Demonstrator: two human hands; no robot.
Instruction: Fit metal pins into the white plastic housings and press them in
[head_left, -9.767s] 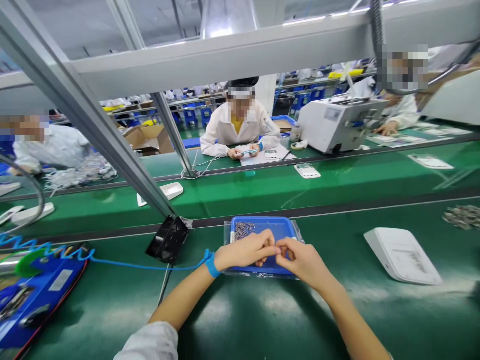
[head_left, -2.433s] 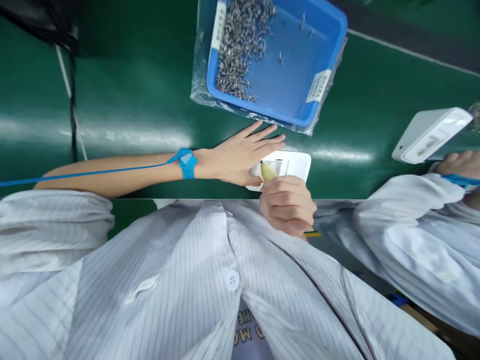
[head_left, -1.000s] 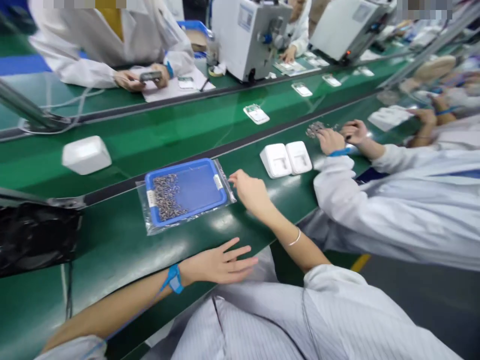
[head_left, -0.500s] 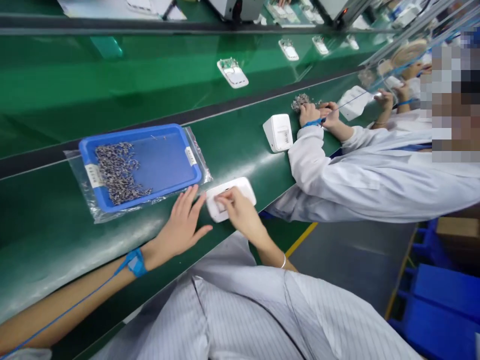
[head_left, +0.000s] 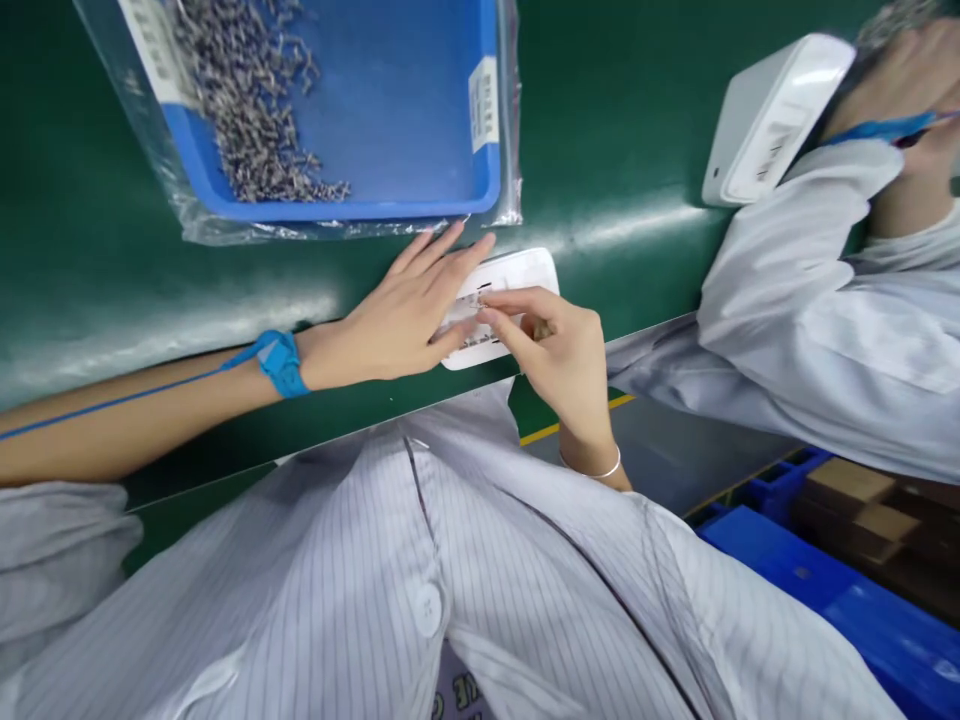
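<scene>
A white plastic housing [head_left: 534, 268] lies on the green bench just below the tray, its recessed middle partly covered by my hands. My left hand [head_left: 401, 310] is open, fingers stretched out, with the thumb and finger side resting at the housing's left edge. Over the recess, my right hand [head_left: 559, 345] is closed in a pinch of thumb and forefinger; whatever is between the tips is too small to make out. Right above my left fingertips stands a blue tray [head_left: 412, 212], with many small metal pieces [head_left: 259, 130] heaped in its left part.
The tray sits on a clear plastic bag [head_left: 510, 190]. A second white housing [head_left: 780, 120] stands upright on the bench at right, beside a co-worker's sleeve [head_left: 817, 260] and hand [head_left: 900, 90]. Blue crates [head_left: 810, 570] and cardboard boxes [head_left: 855, 490] are on the floor at lower right.
The view has tilted down and come closer. My left hand has shifted right onto the edge of the housing, while my right hand keeps its pinch over the recess.
</scene>
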